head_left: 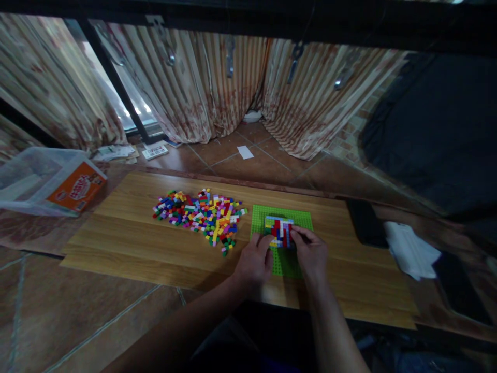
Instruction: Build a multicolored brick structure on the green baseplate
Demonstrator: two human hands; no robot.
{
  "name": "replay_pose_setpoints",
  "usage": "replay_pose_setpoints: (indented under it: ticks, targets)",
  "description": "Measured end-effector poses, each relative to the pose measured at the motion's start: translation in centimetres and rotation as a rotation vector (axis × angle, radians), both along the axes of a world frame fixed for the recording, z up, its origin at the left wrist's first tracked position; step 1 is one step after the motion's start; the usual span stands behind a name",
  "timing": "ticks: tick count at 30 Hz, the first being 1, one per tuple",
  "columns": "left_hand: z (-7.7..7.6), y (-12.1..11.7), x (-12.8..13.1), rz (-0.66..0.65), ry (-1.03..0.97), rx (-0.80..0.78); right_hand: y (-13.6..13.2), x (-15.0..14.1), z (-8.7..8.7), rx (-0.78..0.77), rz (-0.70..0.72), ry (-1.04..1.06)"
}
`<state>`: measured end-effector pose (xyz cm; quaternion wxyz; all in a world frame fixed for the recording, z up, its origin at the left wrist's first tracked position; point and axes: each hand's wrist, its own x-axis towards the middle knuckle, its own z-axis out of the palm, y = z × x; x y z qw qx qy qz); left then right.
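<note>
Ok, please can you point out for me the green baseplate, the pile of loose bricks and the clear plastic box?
Green baseplate (282, 261): head view, bare studs on its nearer part.
Pile of loose bricks (202, 215): head view, near its middle.
Clear plastic box (78, 187): head view, its orange-labelled wall.

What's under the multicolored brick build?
Green baseplate, visible around the brick build between left hand and right hand. The part directly beneath is covered; contact unclear.

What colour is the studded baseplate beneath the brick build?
The baseplate is bright lime green, seen best in the head view, the only one.
</note>
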<state>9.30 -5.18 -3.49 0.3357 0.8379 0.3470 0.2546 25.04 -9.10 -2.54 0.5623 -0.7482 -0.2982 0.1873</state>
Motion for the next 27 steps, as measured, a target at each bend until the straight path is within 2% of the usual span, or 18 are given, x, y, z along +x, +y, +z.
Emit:
replay_pose_setpoints:
  ticks: [8,17,23,27]
  targets:
    - [-0.4,0.0,0.0,-0.004,-0.013,0.005,-0.1,-0.2,0.1,-0.017,0.011,-0.040]
    - [-0.2,0.0,0.1,0.010,0.014,0.024,-0.5,-0.8,-0.7,-0.010,0.009,-0.234]
    - [0.2,-0.1,0.1,0.022,0.012,0.009,-1.7,-1.0,-0.9,0.051,-0.133,-0.185]
    - [0.4,-0.3,0.2,0.030,0.016,0.019,-2.3,-1.9,0.1,0.103,-0.166,-0.229]
